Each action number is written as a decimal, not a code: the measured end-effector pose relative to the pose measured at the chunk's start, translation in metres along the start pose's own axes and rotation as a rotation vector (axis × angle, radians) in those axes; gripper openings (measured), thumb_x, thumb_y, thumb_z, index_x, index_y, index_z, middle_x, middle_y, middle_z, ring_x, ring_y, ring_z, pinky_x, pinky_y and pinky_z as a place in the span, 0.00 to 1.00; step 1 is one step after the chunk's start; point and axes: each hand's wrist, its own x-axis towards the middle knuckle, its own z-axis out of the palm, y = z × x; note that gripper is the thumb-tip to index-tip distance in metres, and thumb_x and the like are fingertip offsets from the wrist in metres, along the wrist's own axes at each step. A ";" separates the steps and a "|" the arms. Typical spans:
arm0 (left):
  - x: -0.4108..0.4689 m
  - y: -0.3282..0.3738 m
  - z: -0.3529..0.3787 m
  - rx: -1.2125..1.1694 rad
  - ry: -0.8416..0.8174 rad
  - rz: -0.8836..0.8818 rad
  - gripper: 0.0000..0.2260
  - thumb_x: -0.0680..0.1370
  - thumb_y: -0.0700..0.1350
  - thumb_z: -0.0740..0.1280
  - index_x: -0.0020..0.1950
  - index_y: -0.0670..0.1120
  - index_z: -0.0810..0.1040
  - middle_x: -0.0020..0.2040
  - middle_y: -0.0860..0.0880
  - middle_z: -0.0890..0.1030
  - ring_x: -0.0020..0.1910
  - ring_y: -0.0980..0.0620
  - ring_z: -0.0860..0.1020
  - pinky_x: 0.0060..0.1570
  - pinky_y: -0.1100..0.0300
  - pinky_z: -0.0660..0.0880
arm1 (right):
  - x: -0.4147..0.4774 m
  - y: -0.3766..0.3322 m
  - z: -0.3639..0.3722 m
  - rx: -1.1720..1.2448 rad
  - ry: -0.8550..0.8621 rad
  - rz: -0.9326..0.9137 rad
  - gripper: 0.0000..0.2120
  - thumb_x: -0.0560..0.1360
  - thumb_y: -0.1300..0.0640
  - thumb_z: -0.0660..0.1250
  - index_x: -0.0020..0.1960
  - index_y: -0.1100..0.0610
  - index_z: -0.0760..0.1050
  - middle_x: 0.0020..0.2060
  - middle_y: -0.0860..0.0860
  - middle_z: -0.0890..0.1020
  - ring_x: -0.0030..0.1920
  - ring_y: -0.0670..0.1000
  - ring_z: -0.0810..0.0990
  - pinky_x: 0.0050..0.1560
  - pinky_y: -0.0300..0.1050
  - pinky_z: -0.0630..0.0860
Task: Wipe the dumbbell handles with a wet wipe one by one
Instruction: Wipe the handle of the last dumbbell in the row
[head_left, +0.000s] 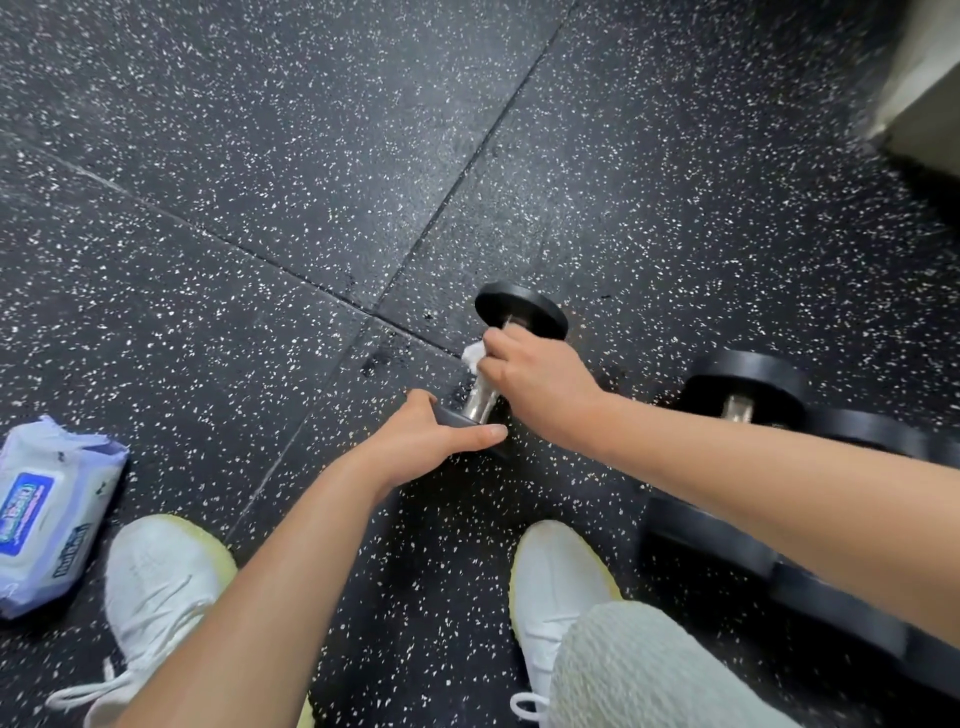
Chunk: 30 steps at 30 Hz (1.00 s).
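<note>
A small black dumbbell (519, 309) with a chrome handle (480, 402) lies on the speckled floor in the middle of the view. My left hand (421, 441) grips its near weight plate and holds it steady. My right hand (535, 382) is closed around the handle with a white wet wipe (472, 356) bunched under the fingers; most of the wipe is hidden by the hand. A second black dumbbell (748, 387) lies to the right, partly behind my right forearm.
A pack of wet wipes (47, 514) lies on the floor at the left. My two white shoes (156, 587) (558, 582) stand near the bottom. More dark weights (831, 608) sit at the lower right. A pale wall base (924, 98) shows top right.
</note>
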 end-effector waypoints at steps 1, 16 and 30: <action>-0.001 0.000 0.000 0.004 0.001 0.001 0.54 0.64 0.69 0.79 0.80 0.47 0.58 0.71 0.51 0.72 0.64 0.53 0.71 0.59 0.55 0.68 | -0.006 -0.004 0.001 0.026 -0.021 -0.089 0.07 0.67 0.64 0.72 0.45 0.58 0.81 0.44 0.52 0.76 0.45 0.55 0.77 0.29 0.46 0.68; 0.002 -0.001 -0.001 0.040 -0.035 -0.027 0.46 0.69 0.60 0.80 0.78 0.49 0.58 0.60 0.56 0.75 0.56 0.57 0.75 0.47 0.60 0.69 | -0.023 -0.012 0.011 0.201 -0.016 -0.134 0.09 0.69 0.63 0.73 0.49 0.57 0.80 0.44 0.51 0.75 0.45 0.53 0.75 0.31 0.47 0.73; 0.010 -0.009 -0.003 0.000 -0.120 -0.085 0.54 0.59 0.71 0.79 0.79 0.60 0.56 0.72 0.51 0.73 0.68 0.49 0.74 0.72 0.45 0.69 | -0.019 0.003 0.018 0.202 0.015 -0.043 0.12 0.68 0.64 0.77 0.49 0.52 0.83 0.42 0.47 0.73 0.42 0.51 0.74 0.30 0.43 0.68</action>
